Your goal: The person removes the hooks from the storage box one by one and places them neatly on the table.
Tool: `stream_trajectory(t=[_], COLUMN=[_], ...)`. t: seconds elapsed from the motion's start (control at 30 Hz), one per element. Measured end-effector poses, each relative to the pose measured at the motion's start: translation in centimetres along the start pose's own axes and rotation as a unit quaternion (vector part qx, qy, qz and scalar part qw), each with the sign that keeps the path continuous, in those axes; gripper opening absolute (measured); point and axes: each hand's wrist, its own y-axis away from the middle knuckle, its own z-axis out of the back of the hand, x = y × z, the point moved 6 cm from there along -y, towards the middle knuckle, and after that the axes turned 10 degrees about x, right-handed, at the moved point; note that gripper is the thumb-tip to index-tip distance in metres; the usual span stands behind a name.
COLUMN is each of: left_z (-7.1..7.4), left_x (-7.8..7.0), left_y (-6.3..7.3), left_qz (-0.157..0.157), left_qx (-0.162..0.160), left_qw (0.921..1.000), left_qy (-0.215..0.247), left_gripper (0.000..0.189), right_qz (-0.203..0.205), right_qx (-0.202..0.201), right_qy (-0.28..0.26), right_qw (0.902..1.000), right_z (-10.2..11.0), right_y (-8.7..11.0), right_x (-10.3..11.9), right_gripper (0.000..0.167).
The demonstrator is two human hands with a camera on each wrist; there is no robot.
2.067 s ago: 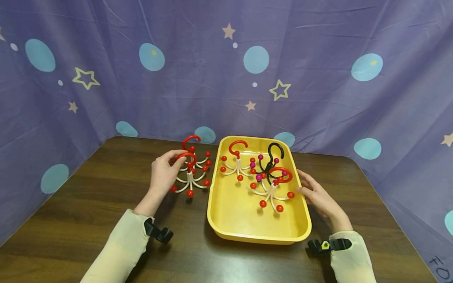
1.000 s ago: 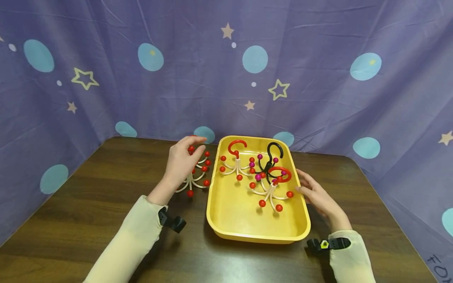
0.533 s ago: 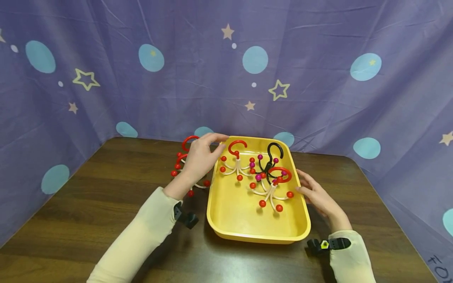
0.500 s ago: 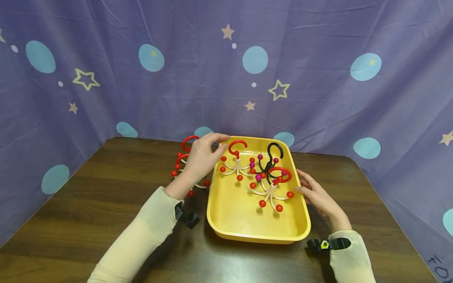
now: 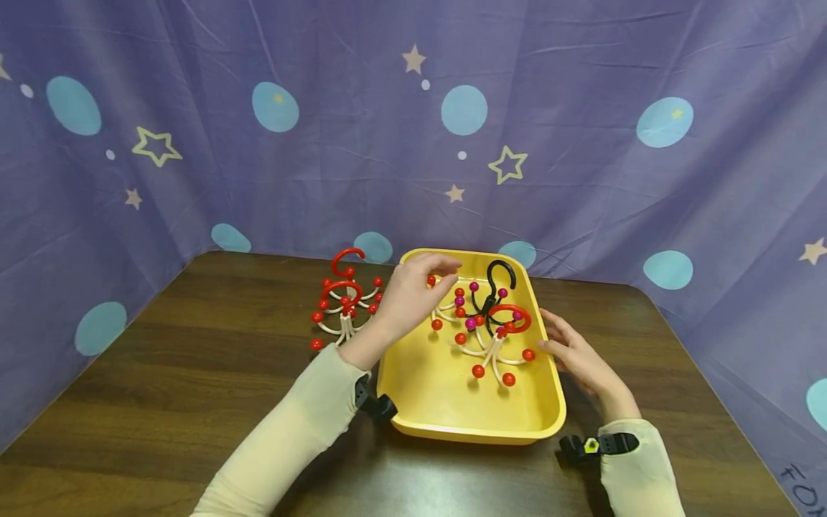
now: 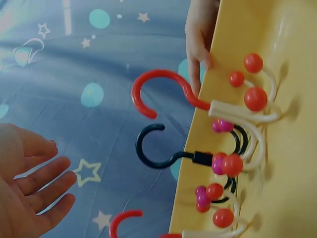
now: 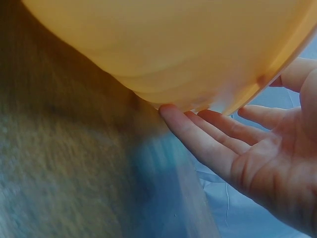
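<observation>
Plainly, in the head view, the left hand (image 5: 411, 296) hovers above the yellow tray (image 5: 478, 434) with its fingers loosely bent, the thumb apart from the forefinger and nothing between them. We judge the step in hand to be a reach across the tray — the black hanger (image 5: 489, 306) seems the likeliest aim, since the fingertips point its way. A grasp there would call for lowering the hand and pinching the upright part, keeping clear of the front hanger (image 5: 497, 346), whose red loop overlaps it from our angle. The black hanger stands inside the tray, just beyond the fingertips and apart from them. We see a half-hidden hanger (image 5: 437, 324) partly covered by the hand; whether they touch, we cannot tell. Two more red-and-white hangers (image 5: 346, 324) stand on the table (image 5: 161, 395), left of the tray. The right hand (image 5: 584, 362) rests against the tray's right side, which we take as steadying.

From the left wrist, we see the palm side of the left hand, its fingers spread and relaxed, with a visible gap between them and the black hook (image 6: 158, 165). The red hook (image 6: 158, 73) beside it is clear of them too.

In the right wrist view, the right hand's fingers are nearly straight, their tips at the tray's outer wall, the thumb up by the rim — supporting rather than clutching, we would say.
</observation>
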Motion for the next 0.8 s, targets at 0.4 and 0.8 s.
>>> stream_trajectory(t=[0.4, 0.8], left_z=[-3.5, -7.1], left_x=[-1.6, -2.3], left_y=[-1.1, -2.0], left_qz=[-0.002, -0.008], left_qx=[0.049, 0.109], left_qw=[0.9988, 0.9940], left_qy=[0.002, 0.013], left_gripper=[0.021, 0.022], right_qz=[0.002, 0.005], right_qx=[0.003, 0.006], right_qy=[-0.006, -0.013], right_qw=[1.0000, 0.9999], right_z=[0.0, 0.0], right_y=[0.1, 0.1], right_x=[0.1, 0.1], right_gripper=[0.066, 0.066])
